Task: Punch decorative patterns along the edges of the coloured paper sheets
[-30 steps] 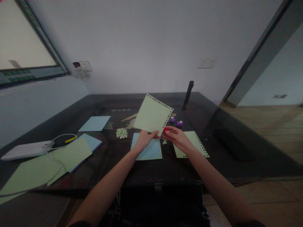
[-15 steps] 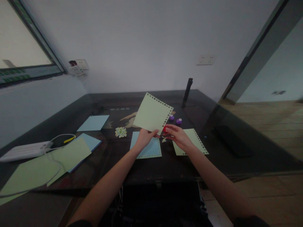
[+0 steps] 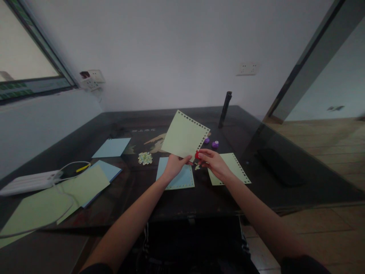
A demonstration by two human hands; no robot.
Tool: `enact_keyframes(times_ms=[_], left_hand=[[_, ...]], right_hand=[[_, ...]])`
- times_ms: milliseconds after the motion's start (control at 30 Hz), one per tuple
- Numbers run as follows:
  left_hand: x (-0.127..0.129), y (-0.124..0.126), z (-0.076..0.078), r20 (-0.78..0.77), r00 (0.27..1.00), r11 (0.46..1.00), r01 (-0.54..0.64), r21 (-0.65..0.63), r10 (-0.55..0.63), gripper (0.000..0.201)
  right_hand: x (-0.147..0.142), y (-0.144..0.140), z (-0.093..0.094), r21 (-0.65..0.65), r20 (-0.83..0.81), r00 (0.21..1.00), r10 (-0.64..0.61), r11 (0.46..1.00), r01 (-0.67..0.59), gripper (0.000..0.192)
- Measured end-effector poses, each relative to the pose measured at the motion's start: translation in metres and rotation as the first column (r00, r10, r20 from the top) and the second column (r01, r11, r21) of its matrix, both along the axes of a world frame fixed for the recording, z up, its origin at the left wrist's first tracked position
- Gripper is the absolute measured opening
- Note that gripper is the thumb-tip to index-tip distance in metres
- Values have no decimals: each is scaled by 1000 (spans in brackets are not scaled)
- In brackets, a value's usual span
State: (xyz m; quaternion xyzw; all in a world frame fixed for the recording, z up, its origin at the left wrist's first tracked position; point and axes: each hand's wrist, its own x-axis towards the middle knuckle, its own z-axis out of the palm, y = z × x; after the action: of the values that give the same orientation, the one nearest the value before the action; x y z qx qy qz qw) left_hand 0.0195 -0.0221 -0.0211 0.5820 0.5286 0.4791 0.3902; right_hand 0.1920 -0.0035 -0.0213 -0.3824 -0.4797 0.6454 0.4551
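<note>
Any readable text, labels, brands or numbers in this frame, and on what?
Nothing can be read here.
Table top: a short row of pale marks at, too blurred to read.
Strip below the window: greenish marks, too blurred to read.
Green sheet in the left hand: punched holes only, no print.
Red punch at the right hand: no label visible.

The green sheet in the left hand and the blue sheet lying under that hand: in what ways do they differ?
The green sheet is pale green and held up, tilted, by the left hand; the blue sheet is light blue and lies flat on the table. The right hand presses a red punch at the green sheet's corner; nothing grips the blue sheet. Both have punched holes along their edges.
</note>
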Motion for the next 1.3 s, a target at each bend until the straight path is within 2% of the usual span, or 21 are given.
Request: enact_keyframes(times_ms=[200,333,467,733,967,1300], left_hand=[[6,-4,5,40,999,999,-28,29,26,16],[6,-3,1,24,998,995,-67,75,66,24],[3,0,-4,-18,996,990,-83,113,86,25],[7,-5,-2,-70,996,997,-50,65,55,27],[7,-2,-11,-26,999,999,29,-14,-30,23],[7,-3,-10,-15,1000,1000,9,-28,-10,21]], right_hand=[[-4,-1,-4,12,-84,996,-3,1000,4,35],[-6,0,-8,49,-90,996,22,999,-17,39],[-6,0,-8,72,-62,998,-9,997,13,42],[-7,-2,-5,50,-50,998,-41,998,43,39],[-7,-1,-9,68,-29,999,-16,998,18,35],[-8,-4,-6,10,-94,996,-3,1000,4,35]])
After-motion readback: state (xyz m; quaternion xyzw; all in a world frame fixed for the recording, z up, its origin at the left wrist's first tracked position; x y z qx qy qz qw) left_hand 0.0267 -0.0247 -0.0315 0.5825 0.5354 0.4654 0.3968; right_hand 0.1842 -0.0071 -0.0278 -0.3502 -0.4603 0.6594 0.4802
